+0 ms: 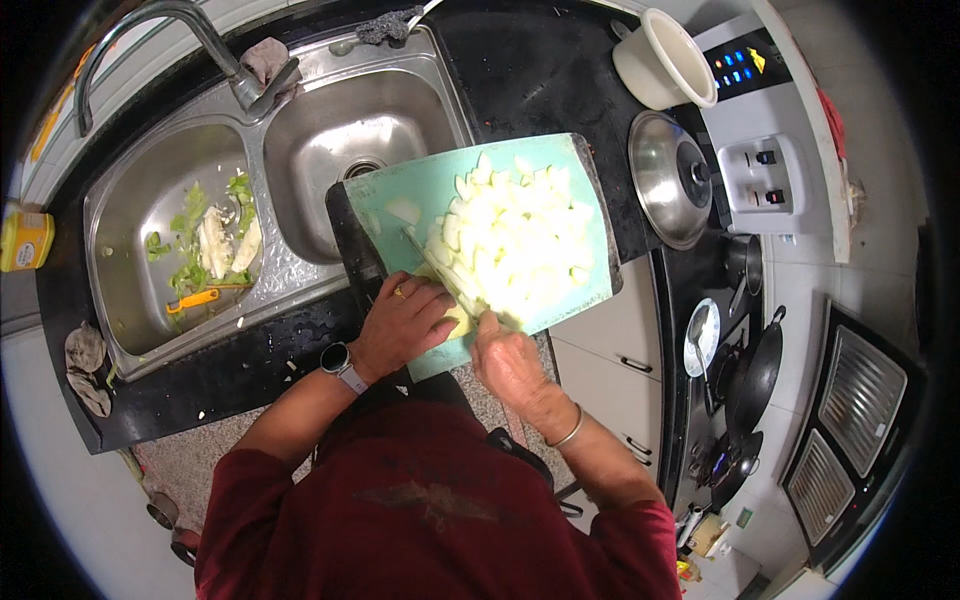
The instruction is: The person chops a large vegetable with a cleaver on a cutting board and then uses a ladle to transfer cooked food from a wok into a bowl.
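the big black stone worktop [540, 70] carries a pale green plastic cutting board [400, 195]. one end of the board sticks out over the right bowl of the shiny steel double sink [330, 130], so i think a hard push could tip it and send the food sliding into the bowl.

on the board lies a heap of pale, cut-up vegetable pieces [510, 240]. the heap reaches close to the far edge, so some bits could roll off onto the worktop.

the left hand [405, 322] is closed round the handle of a thin-bladed kitchen knife [425, 262], and the blade points into the heap. the right hand [508, 358] is curled, with its fingertips pressed on a pale chunk just beside the blade. that is the biggest worry, because a slip could nick those fingers. the wet pieces look slippery too.

now the containers. the left sink bowl holds green peelings, whitish scraps and a small orange-handled peeler [192, 300]. the right bowl looks bare but for its drain. a black wok [755, 375] sits on the stove, and i cannot tell what is in it. a cream round pot [660, 60] lies tipped and looks empty. a domed steel lid [668, 180] rests near it.
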The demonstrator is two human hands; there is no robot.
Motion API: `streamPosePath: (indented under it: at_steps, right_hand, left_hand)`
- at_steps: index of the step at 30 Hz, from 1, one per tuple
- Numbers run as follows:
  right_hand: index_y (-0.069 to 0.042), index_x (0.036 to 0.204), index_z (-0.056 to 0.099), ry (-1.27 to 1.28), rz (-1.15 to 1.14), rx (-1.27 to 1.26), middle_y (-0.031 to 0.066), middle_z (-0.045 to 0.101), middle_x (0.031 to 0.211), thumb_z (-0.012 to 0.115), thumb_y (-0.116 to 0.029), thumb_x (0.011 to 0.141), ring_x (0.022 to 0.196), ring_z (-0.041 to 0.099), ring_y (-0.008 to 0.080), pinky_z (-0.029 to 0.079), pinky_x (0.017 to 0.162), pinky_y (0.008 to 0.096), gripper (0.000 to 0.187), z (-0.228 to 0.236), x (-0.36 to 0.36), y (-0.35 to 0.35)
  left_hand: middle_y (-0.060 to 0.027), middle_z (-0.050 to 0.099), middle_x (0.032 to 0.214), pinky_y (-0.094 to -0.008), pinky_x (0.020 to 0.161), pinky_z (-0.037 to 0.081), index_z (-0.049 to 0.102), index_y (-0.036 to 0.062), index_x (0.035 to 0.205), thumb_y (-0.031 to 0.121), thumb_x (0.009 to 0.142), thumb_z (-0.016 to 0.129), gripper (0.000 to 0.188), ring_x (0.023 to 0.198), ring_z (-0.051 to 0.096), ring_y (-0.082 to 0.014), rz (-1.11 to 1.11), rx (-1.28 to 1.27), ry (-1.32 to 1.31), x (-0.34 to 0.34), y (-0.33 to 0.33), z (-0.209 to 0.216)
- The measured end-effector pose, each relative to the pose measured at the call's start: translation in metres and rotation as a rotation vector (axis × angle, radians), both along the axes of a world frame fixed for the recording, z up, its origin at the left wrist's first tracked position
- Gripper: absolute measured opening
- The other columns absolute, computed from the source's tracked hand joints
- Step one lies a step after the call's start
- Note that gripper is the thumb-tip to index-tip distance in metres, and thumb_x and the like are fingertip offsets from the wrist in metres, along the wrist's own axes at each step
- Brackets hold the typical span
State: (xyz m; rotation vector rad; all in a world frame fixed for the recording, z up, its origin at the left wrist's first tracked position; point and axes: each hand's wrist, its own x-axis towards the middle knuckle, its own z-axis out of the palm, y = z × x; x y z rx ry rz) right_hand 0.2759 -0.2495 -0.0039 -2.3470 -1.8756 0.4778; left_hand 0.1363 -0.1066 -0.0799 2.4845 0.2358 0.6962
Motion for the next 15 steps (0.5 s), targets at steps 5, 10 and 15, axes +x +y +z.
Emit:
streamPosePath:
  at_steps: [5,10,15]
  right_hand:
    - [0.001,0.083,0.05,0.081,-0.073,-0.178,0.0189,0.059,0.06,0.057,-0.002,0.087,0.054,0.063,0.0334,0.054,0.072,0.0419,0.008,0.034,-0.002,-0.021]
    - [0.002,0.084,0.049,0.036,-0.007,0.187,0.0195,0.058,0.057,0.057,0.0,0.085,0.05,0.062,0.0358,0.052,0.049,0.0454,0.008,-0.013,0.001,-0.006]
    - [0.005,0.091,0.048,0.178,-0.085,-0.065,0.0238,0.056,0.061,0.059,-0.002,0.088,0.055,0.062,0.0424,0.052,0.051,0.0484,0.013,0.028,-0.001,-0.012]
  left_hand:
    - [-0.0069,0.06,0.114,-0.0453,0.098,0.043,0.062,0.0068,0.112,0.024,0.083,0.075,0.036,0.107,0.058,-0.0255,0.026,0.039,-0.002,0.0,0.0,-0.003]
    - [-0.007,0.06,0.113,-0.0454,0.097,0.043,0.062,0.0068,0.112,0.025,0.083,0.075,0.036,0.107,0.058,-0.0249,0.021,0.019,-0.019,0.004,-0.001,0.002]
    - [-0.0074,0.06,0.112,-0.0452,0.096,0.044,0.062,0.0066,0.11,0.025,0.083,0.075,0.036,0.107,0.057,-0.0251,0.039,0.031,-0.014,0.001,0.0,-0.003]
